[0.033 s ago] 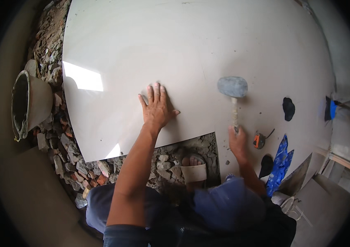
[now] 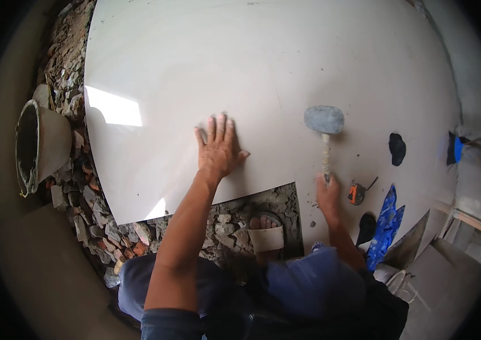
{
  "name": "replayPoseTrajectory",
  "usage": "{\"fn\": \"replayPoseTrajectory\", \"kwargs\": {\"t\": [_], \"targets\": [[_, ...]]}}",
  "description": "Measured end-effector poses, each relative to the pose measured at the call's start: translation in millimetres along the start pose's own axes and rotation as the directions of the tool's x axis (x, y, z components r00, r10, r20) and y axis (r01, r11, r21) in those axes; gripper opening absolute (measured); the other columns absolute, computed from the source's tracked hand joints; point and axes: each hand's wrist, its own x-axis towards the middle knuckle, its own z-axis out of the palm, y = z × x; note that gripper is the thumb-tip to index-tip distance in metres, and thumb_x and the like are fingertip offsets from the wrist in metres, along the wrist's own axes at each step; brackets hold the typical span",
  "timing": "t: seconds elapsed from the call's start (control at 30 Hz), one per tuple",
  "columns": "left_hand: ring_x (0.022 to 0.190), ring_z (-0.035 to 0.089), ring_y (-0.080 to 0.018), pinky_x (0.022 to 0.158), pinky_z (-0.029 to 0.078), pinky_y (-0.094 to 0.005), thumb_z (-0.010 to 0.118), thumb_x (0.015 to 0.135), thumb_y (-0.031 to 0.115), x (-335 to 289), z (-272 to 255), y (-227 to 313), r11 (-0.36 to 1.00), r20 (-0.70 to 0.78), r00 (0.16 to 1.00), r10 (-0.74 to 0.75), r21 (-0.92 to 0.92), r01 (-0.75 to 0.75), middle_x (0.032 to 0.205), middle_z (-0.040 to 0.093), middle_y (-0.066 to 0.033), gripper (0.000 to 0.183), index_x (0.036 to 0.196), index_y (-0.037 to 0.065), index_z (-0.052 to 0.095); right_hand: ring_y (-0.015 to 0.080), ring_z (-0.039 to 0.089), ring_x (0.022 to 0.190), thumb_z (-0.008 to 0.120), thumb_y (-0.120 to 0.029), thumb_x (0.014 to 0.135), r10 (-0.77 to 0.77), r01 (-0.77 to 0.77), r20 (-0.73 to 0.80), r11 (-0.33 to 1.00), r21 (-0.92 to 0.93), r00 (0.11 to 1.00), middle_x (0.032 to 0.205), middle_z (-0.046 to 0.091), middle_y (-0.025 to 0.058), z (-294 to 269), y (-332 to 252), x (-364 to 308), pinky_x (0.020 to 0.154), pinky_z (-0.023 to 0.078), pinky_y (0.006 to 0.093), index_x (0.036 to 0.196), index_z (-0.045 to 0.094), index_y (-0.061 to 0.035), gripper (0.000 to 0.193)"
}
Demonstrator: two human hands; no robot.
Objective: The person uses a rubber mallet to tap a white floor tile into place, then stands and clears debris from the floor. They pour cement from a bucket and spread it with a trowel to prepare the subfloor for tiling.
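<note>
My left hand (image 2: 219, 150) lies palm down with fingers spread on a large pale glossy floor tile (image 2: 161, 153). To its right, my right hand (image 2: 327, 191) is closed round the handle of a rubber mallet (image 2: 324, 119). The mallet's grey head points away from me, over the pale tiled surface; I cannot tell whether it touches. An orange and black tape measure (image 2: 356, 194) lies just right of my right hand. Below the tile's near edge, my sandalled foot (image 2: 265, 231) stands in a gap of rubble and mortar.
Broken brick and stone rubble (image 2: 96, 212) runs along the left side. A mortar-stained bucket (image 2: 45, 141) lies tipped on it. At right are a black sandal sole (image 2: 397, 149), another dark sole (image 2: 366, 228), a blue patterned cloth (image 2: 385, 229) and a wall (image 2: 478, 68).
The mallet head has shifted slightly to the right, and my right hand a little with it. My left hand has slid slightly right on the tile.
</note>
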Motion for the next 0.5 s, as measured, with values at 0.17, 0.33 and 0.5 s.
{"fn": "replayPoseTrajectory", "kwargs": {"t": [0.17,0.33,0.5], "targets": [[0.147,0.007,-0.0267,0.116,0.006,-0.0569,0.028,0.093,0.065,42.4,17.2,93.6,0.933,-0.133,0.928,0.347,-0.050,-0.356,0.159,0.013,-0.0077,0.080,0.151,0.010,0.019,0.0380,0.064,0.081,0.055,-0.030,0.095,0.102,-0.093,-0.065,0.988,0.124,0.993,0.083,0.064,0.0232,-2.1,32.4,16.4,0.075,0.048,0.0408,0.104,0.059,0.0046,0.036],[0.146,0.011,-0.0250,0.117,0.008,-0.0548,0.025,0.093,0.065,51.9,32.1,117.2,0.924,-0.185,0.905,0.382,0.066,-0.376,0.158,0.017,-0.0063,0.079,0.151,0.011,0.022,0.0395,0.063,0.087,0.053,-0.032,0.096,0.159,-0.158,-0.029,0.987,0.019,0.987,0.089,0.065,0.0249,-4.6,38.9,18.1,0.079,0.048,0.0408,0.107,0.060,0.0052,0.040],[0.146,0.010,-0.0254,0.117,0.008,-0.0549,0.028,0.091,0.067,23.0,37.9,100.9,0.873,-0.124,0.865,0.486,0.035,-0.486,0.158,0.017,-0.0051,0.081,0.151,0.012,0.023,0.0411,0.063,0.090,0.053,-0.035,0.095,0.136,-0.133,-0.039,0.988,0.078,0.990,0.091,0.065,0.0261,-5.9,36.1,18.1,0.079,0.048,0.0431,0.105,0.061,0.0053,0.042]]}}
